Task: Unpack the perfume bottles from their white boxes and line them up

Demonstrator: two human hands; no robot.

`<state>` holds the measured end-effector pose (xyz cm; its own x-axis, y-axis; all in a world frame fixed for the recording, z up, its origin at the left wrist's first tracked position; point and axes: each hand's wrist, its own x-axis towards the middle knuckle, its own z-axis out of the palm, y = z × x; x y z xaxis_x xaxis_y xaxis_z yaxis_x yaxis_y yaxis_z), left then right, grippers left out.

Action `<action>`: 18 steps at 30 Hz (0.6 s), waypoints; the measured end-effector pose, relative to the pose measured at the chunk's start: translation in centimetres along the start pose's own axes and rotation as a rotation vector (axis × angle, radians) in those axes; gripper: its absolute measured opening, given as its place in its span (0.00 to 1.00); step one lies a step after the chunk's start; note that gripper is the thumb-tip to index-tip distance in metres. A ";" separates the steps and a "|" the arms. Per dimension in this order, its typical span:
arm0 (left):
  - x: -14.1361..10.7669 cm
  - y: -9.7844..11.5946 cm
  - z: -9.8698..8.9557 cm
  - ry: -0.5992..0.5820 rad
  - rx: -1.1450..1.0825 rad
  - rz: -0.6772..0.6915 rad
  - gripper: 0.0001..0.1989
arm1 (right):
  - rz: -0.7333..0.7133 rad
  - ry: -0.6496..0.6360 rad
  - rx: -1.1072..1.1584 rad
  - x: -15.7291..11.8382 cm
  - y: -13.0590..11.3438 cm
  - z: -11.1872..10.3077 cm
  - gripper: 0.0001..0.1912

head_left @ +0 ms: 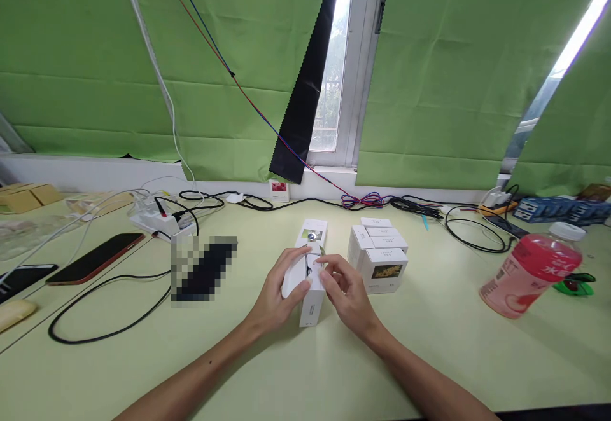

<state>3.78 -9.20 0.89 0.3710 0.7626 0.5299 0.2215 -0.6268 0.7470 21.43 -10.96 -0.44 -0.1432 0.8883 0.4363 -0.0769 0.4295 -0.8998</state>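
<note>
A narrow white cardboard box (311,310) is between my hands, over the table in front of me. My left hand (279,289) grips it from the left side, with the thumb on its upper face. On the right, my right hand (348,294) has its bent fingers and thumb at the box's top end, beside a dark gap there. Small details in that gap are too fine to make out. Just behind lies another white box (315,225) with a picture on its face, partly covered by my hands. To the right of my right hand stands a group of several white boxes (386,255).
A pink drink bottle (532,271) tilts at the right. On the left are a phone (95,259), a black cable (114,332) and a white power strip (155,220). More cables (415,207) run along the wall below green blinds (443,77).
</note>
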 end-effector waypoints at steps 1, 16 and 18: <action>0.0 0.0 0.0 -0.001 0.000 -0.001 0.25 | 0.004 0.000 0.000 0.0 0.0 0.0 0.15; 0.1 0.2 0.2 0.007 -0.021 0.014 0.27 | 0.026 -0.018 -0.002 0.0 -0.1 0.0 0.16; 0.1 0.3 0.3 0.009 -0.012 0.011 0.26 | 0.031 -0.017 -0.002 0.1 -0.1 0.0 0.16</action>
<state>4.10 -9.39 1.06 0.3655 0.7572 0.5413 0.2065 -0.6331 0.7461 21.41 -10.95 -0.29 -0.1621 0.8985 0.4080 -0.0700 0.4020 -0.9130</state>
